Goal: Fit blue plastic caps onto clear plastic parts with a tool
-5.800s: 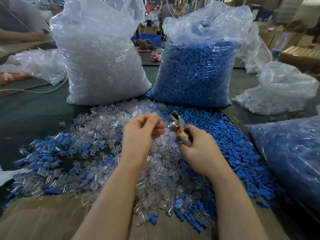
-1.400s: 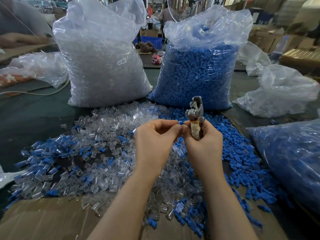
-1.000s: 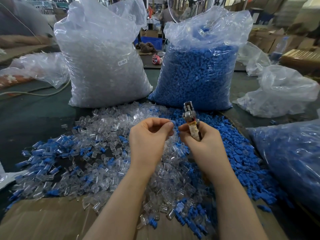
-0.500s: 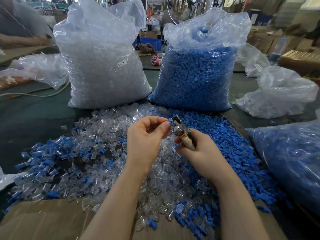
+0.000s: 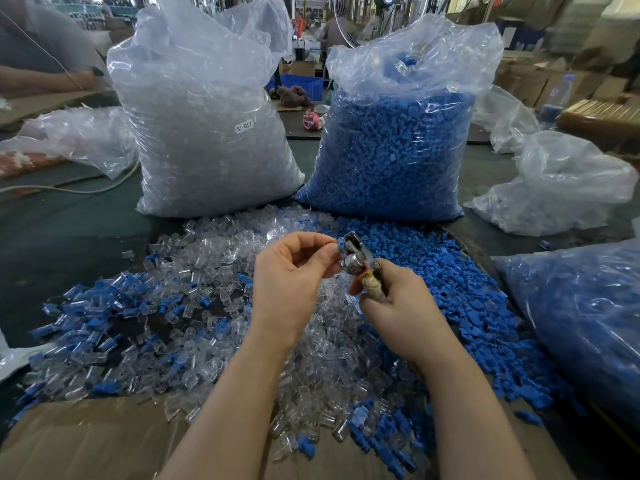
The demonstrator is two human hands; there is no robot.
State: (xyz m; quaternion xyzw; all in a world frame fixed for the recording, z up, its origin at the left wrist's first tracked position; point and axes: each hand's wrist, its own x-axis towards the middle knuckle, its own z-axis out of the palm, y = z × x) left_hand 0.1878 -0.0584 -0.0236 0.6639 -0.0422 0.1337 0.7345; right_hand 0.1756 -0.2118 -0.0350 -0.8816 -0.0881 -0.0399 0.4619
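Left hand (image 5: 289,284) pinches small blue cap (image 5: 340,242) at metal tool (image 5: 360,263) tip. Right hand (image 5: 398,306) grips tool's wrapped handle. Below, clear parts (image 5: 207,306) and loose blue caps (image 5: 467,306) heaped on surface (image 5: 62,237).

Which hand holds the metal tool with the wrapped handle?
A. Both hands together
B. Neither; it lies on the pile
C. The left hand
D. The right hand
D: the right hand grips the tool by its wrapped handle, while the left hand pinches a small blue piece at the tool's head.
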